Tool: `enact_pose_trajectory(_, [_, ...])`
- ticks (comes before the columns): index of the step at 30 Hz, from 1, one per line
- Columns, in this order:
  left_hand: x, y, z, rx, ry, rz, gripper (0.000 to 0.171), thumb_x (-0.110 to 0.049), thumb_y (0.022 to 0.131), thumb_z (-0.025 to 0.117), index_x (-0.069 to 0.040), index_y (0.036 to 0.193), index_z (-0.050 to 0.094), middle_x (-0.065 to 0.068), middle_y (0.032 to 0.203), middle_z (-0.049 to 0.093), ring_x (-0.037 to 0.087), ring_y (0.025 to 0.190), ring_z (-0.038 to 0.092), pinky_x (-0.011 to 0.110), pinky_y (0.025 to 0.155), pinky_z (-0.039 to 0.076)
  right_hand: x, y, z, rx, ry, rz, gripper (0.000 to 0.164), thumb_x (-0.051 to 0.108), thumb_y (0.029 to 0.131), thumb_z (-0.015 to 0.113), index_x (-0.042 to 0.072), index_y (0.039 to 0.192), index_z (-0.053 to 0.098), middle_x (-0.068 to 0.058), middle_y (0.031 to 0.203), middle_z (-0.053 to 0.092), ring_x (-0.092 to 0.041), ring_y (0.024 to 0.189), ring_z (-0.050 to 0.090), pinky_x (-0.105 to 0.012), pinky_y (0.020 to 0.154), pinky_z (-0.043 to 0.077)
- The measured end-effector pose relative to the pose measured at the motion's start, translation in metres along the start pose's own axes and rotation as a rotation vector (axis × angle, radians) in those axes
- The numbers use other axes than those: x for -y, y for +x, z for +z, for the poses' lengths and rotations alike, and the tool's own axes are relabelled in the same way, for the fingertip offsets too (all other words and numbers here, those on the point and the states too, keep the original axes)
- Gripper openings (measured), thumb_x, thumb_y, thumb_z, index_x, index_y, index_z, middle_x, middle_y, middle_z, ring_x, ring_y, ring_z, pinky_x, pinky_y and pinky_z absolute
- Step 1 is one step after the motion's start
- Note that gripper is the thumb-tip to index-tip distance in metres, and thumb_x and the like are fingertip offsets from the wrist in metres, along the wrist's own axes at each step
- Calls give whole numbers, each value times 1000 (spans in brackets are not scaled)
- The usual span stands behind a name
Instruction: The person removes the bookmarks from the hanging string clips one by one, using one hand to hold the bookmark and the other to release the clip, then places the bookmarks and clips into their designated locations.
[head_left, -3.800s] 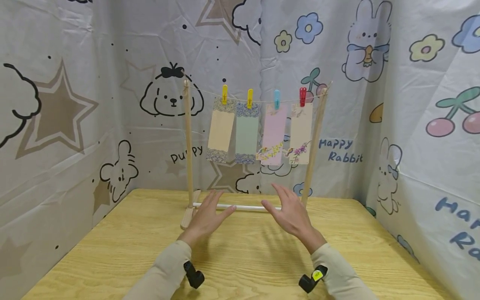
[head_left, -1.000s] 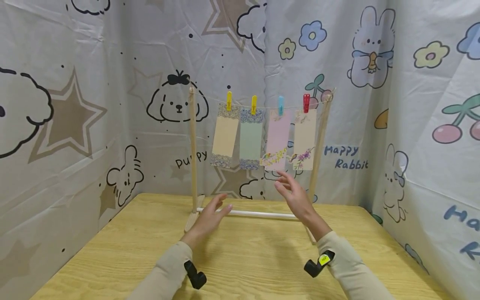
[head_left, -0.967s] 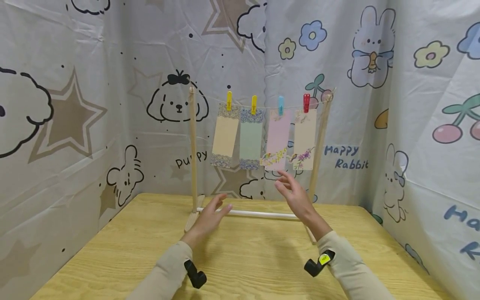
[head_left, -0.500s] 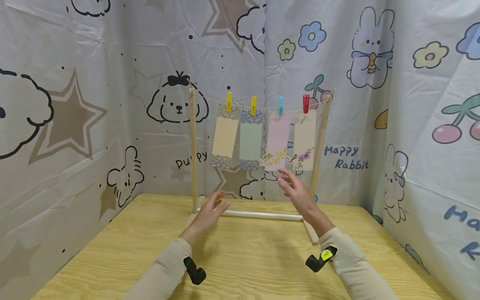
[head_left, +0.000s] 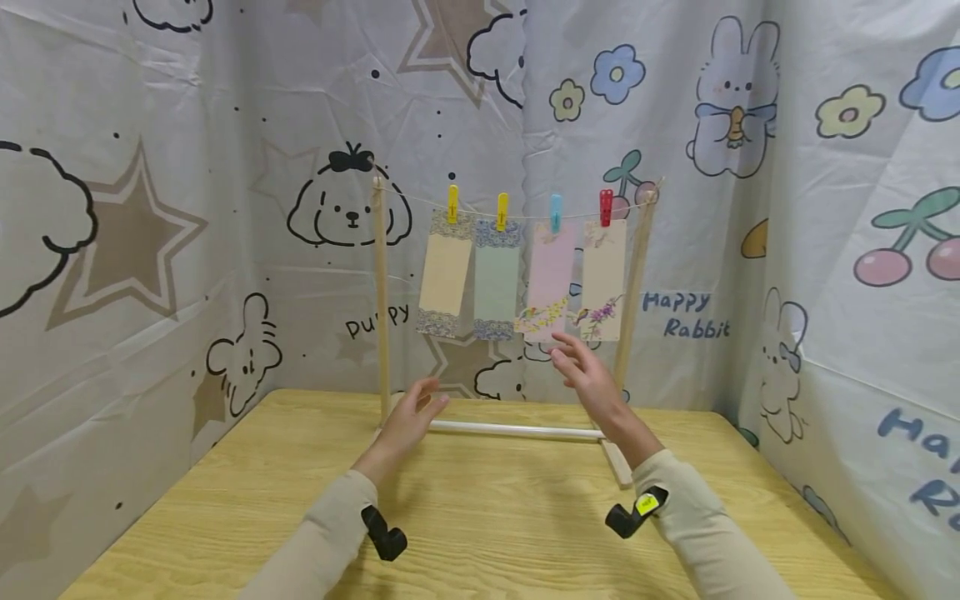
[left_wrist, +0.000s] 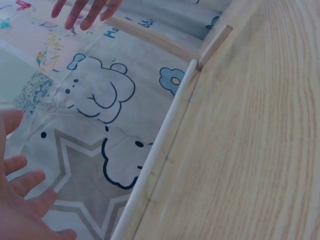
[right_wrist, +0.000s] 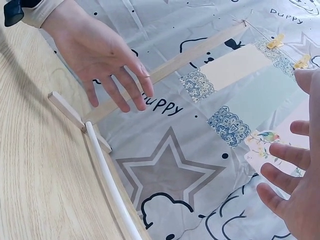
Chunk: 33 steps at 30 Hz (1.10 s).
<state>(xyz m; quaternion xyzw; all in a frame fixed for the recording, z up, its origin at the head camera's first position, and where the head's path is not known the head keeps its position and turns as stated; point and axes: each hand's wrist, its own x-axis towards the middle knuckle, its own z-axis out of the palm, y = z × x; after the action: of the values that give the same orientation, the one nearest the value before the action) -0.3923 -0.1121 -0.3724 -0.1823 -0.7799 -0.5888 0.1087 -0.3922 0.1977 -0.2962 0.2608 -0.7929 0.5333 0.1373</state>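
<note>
My left hand [head_left: 406, 422] hovers above the table near the rack's left post [head_left: 382, 308], fingers loosely extended and holding nothing. My right hand [head_left: 597, 390] is raised just below the hanging cards, fingers spread and slightly bent, also holding nothing. From a string between two posts hang a cream card [head_left: 446, 275], a green card [head_left: 497, 279], a pink card [head_left: 550, 271] and a beige card [head_left: 603, 267]. Yellow clothespins [head_left: 452, 205] clip the left two, a blue clothespin [head_left: 556, 213] the pink one, a red clothespin [head_left: 606, 208] the beige one. In the right wrist view both palms face each other.
A white rod [head_left: 517, 430] joins the rack's posts near the tabletop. The right wooden foot [head_left: 617, 463] points toward me on the wood-grain table [head_left: 487, 533]. Printed curtains [head_left: 315, 108] enclose the back and sides.
Since the earliest frame my right hand has risen toward the lower edge of the pink card. My left hand has drifted slightly left. The cards and clothespins hang as before.
</note>
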Motion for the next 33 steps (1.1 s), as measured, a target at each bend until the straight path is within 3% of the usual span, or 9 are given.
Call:
enact_pose_trajectory(11, [-1,6,-5,-7,-7,-32,60,-30,110,54,-1,157,33,24,161,34,45,149,27,58,117,26,6,4,-1,-13,13,-13,58,37,111,47,6,158,37,-25,150,48,-42,135,50,-63,105,39])
enact_pose_trajectory(22, [2,6,-7,-20,8,-39,63,-33,109,56,-1,157,32,22,161,34,45,149,28,58,117,25,12,9,1,-8,-3,-14,60,43,111,46,8,159,36,-25,152,46,-44,134,49,-64,107,38])
enact_pose_trajectory(33, [-6,15,-19,-57,-54,-54,62,-34,108,56,-2,156,33,23,159,35,44,146,32,57,116,29,16,10,1,6,-3,-12,59,40,111,46,7,159,36,-26,154,43,-46,136,47,-64,106,38])
